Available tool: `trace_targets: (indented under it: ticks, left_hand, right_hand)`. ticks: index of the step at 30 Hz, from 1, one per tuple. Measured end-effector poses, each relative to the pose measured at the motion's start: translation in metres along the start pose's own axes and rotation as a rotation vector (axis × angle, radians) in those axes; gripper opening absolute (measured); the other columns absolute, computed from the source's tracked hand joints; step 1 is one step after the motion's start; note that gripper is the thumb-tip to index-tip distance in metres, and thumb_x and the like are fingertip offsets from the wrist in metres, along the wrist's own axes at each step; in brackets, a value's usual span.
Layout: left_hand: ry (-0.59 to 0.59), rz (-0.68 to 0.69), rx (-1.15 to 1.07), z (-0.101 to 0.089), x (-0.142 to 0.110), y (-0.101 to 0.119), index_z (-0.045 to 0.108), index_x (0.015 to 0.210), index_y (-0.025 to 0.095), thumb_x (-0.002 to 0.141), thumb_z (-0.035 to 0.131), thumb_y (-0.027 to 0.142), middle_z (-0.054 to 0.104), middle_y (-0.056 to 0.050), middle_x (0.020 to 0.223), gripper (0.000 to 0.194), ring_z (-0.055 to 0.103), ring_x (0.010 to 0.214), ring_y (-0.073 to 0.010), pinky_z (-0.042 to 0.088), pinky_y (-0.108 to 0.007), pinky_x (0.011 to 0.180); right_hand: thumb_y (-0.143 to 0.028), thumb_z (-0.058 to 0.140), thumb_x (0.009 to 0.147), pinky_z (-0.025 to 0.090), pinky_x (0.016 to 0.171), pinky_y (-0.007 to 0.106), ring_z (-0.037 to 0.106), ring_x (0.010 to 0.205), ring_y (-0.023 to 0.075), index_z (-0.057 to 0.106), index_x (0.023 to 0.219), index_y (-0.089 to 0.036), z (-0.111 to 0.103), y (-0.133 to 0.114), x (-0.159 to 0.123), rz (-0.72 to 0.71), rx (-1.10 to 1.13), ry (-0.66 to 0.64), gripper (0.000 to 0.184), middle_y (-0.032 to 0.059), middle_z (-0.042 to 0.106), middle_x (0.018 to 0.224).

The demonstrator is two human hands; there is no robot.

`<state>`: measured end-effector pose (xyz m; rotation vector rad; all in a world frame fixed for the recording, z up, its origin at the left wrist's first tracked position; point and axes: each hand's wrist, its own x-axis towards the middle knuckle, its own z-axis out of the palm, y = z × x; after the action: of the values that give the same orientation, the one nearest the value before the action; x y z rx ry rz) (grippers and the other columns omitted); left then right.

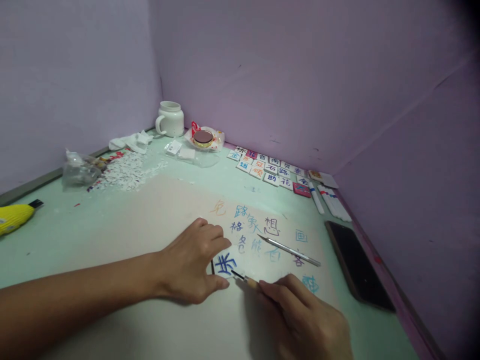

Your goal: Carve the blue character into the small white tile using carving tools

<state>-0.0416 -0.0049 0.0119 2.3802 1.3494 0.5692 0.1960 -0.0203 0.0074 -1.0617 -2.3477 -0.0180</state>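
Observation:
My left hand point(195, 262) holds a small white tile point(224, 263) by its edges, thumb near its lower side and fingers near its upper side. The tile lies flat on the paper and bears a dark blue handwritten character. My right hand point(300, 312) is closed round a carving tool point(252, 283) with a light wooden handle and a thin dark shaft. The tool's tip meets the tile at the lower right of the character. Beyond my right hand a silver craft knife point(290, 249) lies on the large pale paper point(157, 225), which carries several coloured handwritten characters.
Rows of small tiles with characters point(272, 169) lie at the back right, beside white markers point(333, 202). A phone point(358, 265) lies at right. White shavings point(125, 170), a plastic bag point(80, 169), a white mug point(170, 120) and a yellow object point(17, 217) are at left and back.

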Motion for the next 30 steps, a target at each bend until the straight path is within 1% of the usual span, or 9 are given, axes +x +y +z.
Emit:
trace_targets:
  ticks: [4,9,15,18,22,26,30]
  left_hand:
    - [0.002,0.002,0.0,0.002,0.0,-0.001,0.062,0.092,0.016,0.067,0.074,0.034,0.052,-0.004,0.084,0.034,0.048,0.077,-0.0214,0.038,-0.041,0.079]
    - [0.015,0.027,-0.025,0.003,0.001,-0.003,0.062,0.092,0.015,0.066,0.074,0.031,0.052,-0.004,0.081,0.033,0.048,0.075,-0.0209,0.039,-0.04,0.078]
    - [-0.022,0.018,-0.033,-0.003,0.002,0.002,0.062,0.09,0.014,0.065,0.076,0.027,0.055,-0.005,0.082,0.031,0.051,0.078,-0.0217,0.042,-0.041,0.079]
    - [-0.018,0.021,-0.033,-0.005,0.002,0.003,0.061,0.09,0.015,0.065,0.075,0.027,0.056,-0.005,0.083,0.031,0.052,0.079,-0.0219,0.044,-0.041,0.08]
    - [-0.008,0.026,-0.035,-0.005,0.002,0.004,0.061,0.089,0.016,0.065,0.074,0.027,0.057,-0.005,0.083,0.03,0.052,0.079,-0.0221,0.045,-0.041,0.079]
    - [-0.022,0.016,-0.035,-0.006,0.002,0.004,0.061,0.09,0.015,0.065,0.075,0.027,0.056,-0.005,0.084,0.031,0.052,0.079,-0.0223,0.044,-0.041,0.08]
    - [-0.024,0.009,-0.034,-0.004,0.002,0.004,0.06,0.087,0.015,0.066,0.074,0.028,0.056,-0.005,0.083,0.028,0.052,0.079,-0.0224,0.044,-0.041,0.079]
  right_hand:
    - [-0.023,0.048,0.093,0.035,0.042,0.022,0.058,0.045,0.0097,0.07,0.087,-0.022,0.002,0.0,0.0,0.004,0.005,0.008,0.023,-0.0011,0.063,0.064]
    - [-0.023,0.049,0.093,0.035,0.041,0.021,0.057,0.044,0.0088,0.07,0.086,-0.021,0.005,-0.002,0.0,0.018,0.025,0.024,0.022,-0.002,0.06,0.061]
    - [-0.022,0.049,0.093,0.033,0.04,0.021,0.056,0.042,0.0086,0.071,0.084,-0.021,0.008,-0.005,0.0,0.003,-0.027,0.044,0.024,-0.0016,0.059,0.06]
    - [-0.023,0.048,0.093,0.034,0.04,0.02,0.056,0.043,0.0082,0.071,0.084,-0.02,0.01,-0.006,0.001,0.017,0.004,0.041,0.025,-0.0012,0.059,0.06]
    - [-0.019,0.048,0.091,0.036,0.041,0.019,0.057,0.044,0.0085,0.071,0.084,-0.019,0.013,-0.008,0.002,0.032,0.042,0.055,0.024,-0.0005,0.06,0.062]
    - [-0.022,0.048,0.092,0.036,0.039,0.02,0.058,0.044,0.0097,0.07,0.085,-0.02,0.014,-0.01,-0.001,0.055,0.032,0.053,0.023,-0.001,0.06,0.063]
    - [-0.022,0.047,0.093,0.035,0.04,0.02,0.057,0.043,0.0093,0.07,0.087,-0.02,0.016,-0.009,-0.001,0.057,0.023,0.043,0.024,-0.0008,0.06,0.063]
